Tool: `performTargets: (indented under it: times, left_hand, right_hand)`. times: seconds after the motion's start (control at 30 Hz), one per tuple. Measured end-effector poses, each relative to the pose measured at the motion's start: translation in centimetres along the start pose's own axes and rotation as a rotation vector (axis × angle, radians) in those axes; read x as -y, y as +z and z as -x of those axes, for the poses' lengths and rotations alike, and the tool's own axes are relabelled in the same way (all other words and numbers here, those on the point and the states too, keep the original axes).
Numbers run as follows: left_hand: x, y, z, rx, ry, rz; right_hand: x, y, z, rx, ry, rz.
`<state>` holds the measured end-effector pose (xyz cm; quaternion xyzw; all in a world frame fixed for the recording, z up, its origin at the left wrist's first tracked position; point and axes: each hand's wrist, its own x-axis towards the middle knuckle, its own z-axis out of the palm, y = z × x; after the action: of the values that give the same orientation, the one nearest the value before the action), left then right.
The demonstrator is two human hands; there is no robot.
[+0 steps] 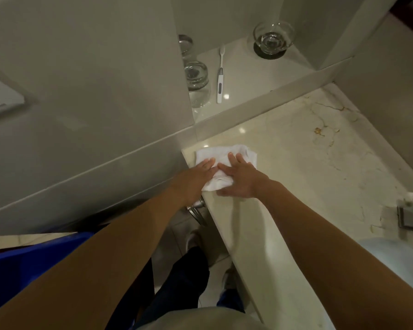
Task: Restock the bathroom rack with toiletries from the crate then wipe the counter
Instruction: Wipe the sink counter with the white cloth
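Both hands lie flat on a folded white cloth at the left end of the cream marble counter, close to its corner by the grey wall. The left hand and the right hand press it side by side, fingers straight and relaxed, gripping nothing. Behind the counter, a recessed shelf holds a white toothbrush lying flat; the dark mark on its handle is too small to read. Upturned glasses stand to its left, and a glass bowl sits on a dark coaster. A blue crate stands low on the left.
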<state>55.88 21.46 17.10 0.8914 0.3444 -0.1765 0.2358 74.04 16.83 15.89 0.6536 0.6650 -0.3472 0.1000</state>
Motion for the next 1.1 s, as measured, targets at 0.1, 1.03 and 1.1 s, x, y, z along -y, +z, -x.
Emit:
performTargets:
  times: [0.1, 1.03, 1.1]
  left_hand:
    - [1.0, -1.0, -0.8, 0.004, -0.001, -0.019]
    - [0.0, -2.0, -2.7, 0.106, -0.001, -0.184]
    - [-0.5, -1.6, -2.7, 0.096, 0.032, -0.194]
  right_hand:
    - [0.3, -1.2, -1.2, -0.005, -0.009, -0.002]
    - [1.3, 0.2, 1.2, -0.135, 0.122, -0.153]
    - [1.2, 0.9, 2.1, -0.149, 0.144, -0.185]
